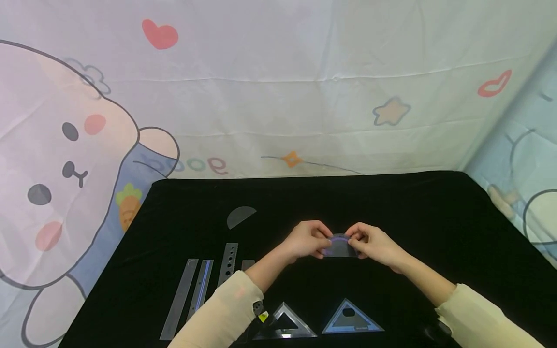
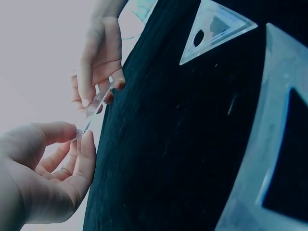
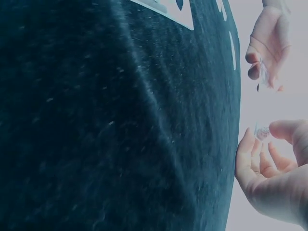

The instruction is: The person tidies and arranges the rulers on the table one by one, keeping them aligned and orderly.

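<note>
A clear protractor (image 1: 341, 247) with a purple-tinted arc is held by both hands over the black cloth, its curved side away from me. My left hand (image 1: 308, 239) pinches its left end between thumb and fingers. At the other end, my right hand (image 1: 375, 244) pinches it the same way. The left wrist view shows the protractor (image 2: 94, 110) nearly edge-on, spanning the gap between the two hands. In the right wrist view the thumb and fingers of the right hand (image 3: 274, 178) meet at its near end.
A plain clear half-disc (image 1: 241, 216) lies farther back. To the left are a wide ruler (image 1: 179, 299), a blue-striped ruler (image 1: 202, 287) and a ruler with holes (image 1: 228, 261). Two set squares, one clear (image 1: 300, 326) and one blue-edged (image 1: 353, 321), lie near the front.
</note>
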Available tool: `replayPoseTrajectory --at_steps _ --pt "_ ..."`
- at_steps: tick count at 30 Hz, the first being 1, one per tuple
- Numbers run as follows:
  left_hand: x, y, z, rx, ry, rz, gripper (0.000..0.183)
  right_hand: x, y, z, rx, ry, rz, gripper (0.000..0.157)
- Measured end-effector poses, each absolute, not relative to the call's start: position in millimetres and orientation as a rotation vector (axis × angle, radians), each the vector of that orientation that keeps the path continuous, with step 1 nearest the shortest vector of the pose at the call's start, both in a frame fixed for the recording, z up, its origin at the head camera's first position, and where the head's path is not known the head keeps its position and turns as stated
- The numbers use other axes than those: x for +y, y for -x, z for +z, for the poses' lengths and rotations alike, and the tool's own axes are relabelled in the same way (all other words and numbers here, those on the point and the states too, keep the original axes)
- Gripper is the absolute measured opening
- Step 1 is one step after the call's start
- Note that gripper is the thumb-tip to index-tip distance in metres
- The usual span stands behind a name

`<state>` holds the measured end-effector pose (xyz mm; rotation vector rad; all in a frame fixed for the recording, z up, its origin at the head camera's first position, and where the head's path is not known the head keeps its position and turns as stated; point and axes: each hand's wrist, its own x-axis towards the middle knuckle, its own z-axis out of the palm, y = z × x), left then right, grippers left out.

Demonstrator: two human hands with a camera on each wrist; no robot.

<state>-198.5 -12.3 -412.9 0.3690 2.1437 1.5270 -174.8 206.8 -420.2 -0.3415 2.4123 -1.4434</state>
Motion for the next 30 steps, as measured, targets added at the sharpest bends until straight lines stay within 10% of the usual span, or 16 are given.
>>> replayPoseTrajectory --at_steps 30 --pt "30 164 -421 2.066 -0.463 1.469 0.017 244 139 -424 2.543 0.348 -1.193 0.017"
